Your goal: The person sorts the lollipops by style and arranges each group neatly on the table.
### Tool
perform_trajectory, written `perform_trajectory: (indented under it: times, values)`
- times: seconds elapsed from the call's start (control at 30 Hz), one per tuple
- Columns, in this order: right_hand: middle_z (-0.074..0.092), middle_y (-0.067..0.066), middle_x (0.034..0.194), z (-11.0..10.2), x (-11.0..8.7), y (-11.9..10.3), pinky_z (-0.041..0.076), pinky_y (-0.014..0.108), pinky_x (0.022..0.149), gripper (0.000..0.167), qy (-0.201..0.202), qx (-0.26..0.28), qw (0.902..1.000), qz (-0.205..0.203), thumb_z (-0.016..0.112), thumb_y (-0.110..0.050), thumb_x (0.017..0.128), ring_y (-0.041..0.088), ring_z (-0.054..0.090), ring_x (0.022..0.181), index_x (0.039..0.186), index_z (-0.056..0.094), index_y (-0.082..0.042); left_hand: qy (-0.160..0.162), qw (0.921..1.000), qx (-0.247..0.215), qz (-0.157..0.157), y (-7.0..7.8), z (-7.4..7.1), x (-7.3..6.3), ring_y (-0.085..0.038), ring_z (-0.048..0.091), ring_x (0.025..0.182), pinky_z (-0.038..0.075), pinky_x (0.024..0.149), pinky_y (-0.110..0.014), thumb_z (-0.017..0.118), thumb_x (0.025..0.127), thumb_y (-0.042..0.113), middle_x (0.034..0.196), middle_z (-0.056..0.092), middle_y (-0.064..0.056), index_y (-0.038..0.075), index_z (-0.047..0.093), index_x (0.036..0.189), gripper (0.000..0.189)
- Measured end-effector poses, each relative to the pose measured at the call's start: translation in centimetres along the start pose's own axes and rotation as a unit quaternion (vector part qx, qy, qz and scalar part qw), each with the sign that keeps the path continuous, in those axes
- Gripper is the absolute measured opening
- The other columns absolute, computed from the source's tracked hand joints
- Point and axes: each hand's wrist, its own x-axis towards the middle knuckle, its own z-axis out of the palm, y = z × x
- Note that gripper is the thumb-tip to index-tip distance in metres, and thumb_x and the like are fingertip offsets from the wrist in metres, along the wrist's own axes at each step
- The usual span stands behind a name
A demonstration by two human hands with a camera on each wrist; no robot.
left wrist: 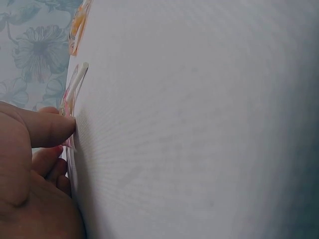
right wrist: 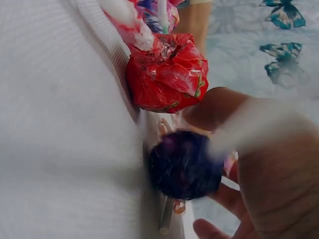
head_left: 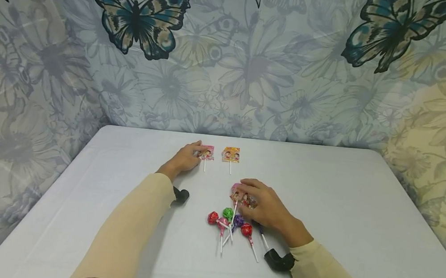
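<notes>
At the far side of the table, my left hand [head_left: 186, 157] pinches the left edge of a flat lollipop in a pink wrapper [head_left: 208, 153], its white stick toward me. The thumb [left wrist: 52, 128] lies over the wrapper in the left wrist view. Beside it lies a flat lollipop in an orange wrapper [head_left: 231, 154]. My right hand [head_left: 266, 206] curls its fingers around another pink-wrapped flat lollipop [head_left: 236, 193] at the top of a pile. Close by are a red ball lollipop [right wrist: 167, 82] and a dark blue one [right wrist: 185, 164]; the hand partly hides what lies beneath.
The pile also holds a green lollipop [head_left: 228, 213], a pink one [head_left: 223, 222], a purple one [head_left: 238, 221] and another red one [head_left: 213, 218], sticks crossing. The white table [head_left: 324, 175] meets a butterfly-patterned wall covering [head_left: 253, 79] at its back edge.
</notes>
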Motion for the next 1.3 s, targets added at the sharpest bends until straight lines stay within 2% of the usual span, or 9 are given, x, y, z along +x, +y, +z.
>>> perform_trajectory:
  times: [0.3,0.67,0.97,1.17,1.3]
  values:
    - [0.057,0.015,0.127,-0.1,0.3,0.2,0.043,0.048,0.094,0.051,0.030,0.022,0.9992,-0.015,0.081,-0.016,0.076,0.031,0.054,0.117,0.124,0.067,-0.008,-0.003,1.0000,-0.003,0.004,-0.1,-0.1,0.4,-0.029,0.013,0.143,0.010,0.113,-0.045,0.053,0.084,-0.005,0.157,0.024,-0.002,0.014,0.054,0.139,0.058]
    - [0.057,0.014,0.128,-0.5,0.3,0.5,0.041,0.052,0.095,0.050,0.059,0.069,0.9954,-0.032,0.080,-0.012,0.077,0.030,0.052,0.120,0.125,0.065,-0.006,0.000,1.0000,-0.005,0.002,-0.1,-0.2,0.3,-0.028,0.013,0.143,0.010,0.113,-0.045,0.054,0.086,-0.004,0.157,0.024,-0.002,0.014,0.054,0.139,0.056]
    - [0.055,0.012,0.131,-1.5,0.2,1.1,0.037,0.053,0.099,0.052,0.068,0.104,0.9918,-0.028,0.081,-0.012,0.078,0.028,0.047,0.125,0.127,0.064,-0.006,-0.007,0.9999,-0.004,0.011,-0.4,-0.1,0.4,-0.027,0.014,0.143,0.012,0.112,-0.044,0.054,0.087,-0.004,0.157,0.024,-0.004,0.015,0.055,0.139,0.054]
    - [0.053,0.012,0.133,-2.6,0.5,1.9,0.045,0.053,0.089,0.052,0.079,0.124,0.9888,-0.025,0.079,-0.009,0.080,0.027,0.048,0.122,0.129,0.061,-0.005,-0.006,0.9999,-0.004,0.010,-0.3,-0.1,0.4,-0.027,0.014,0.143,0.012,0.112,-0.044,0.054,0.087,-0.004,0.157,0.024,-0.004,0.015,0.055,0.139,0.055]
    - [0.053,0.012,0.133,-3.2,0.8,2.8,0.047,0.052,0.084,0.052,0.077,0.115,0.9901,-0.019,0.078,-0.008,0.081,0.027,0.048,0.122,0.130,0.060,-0.004,-0.008,0.9999,-0.009,0.010,-0.4,-0.1,0.4,-0.027,0.014,0.143,0.012,0.112,-0.044,0.054,0.088,-0.005,0.157,0.024,-0.004,0.015,0.055,0.139,0.055]
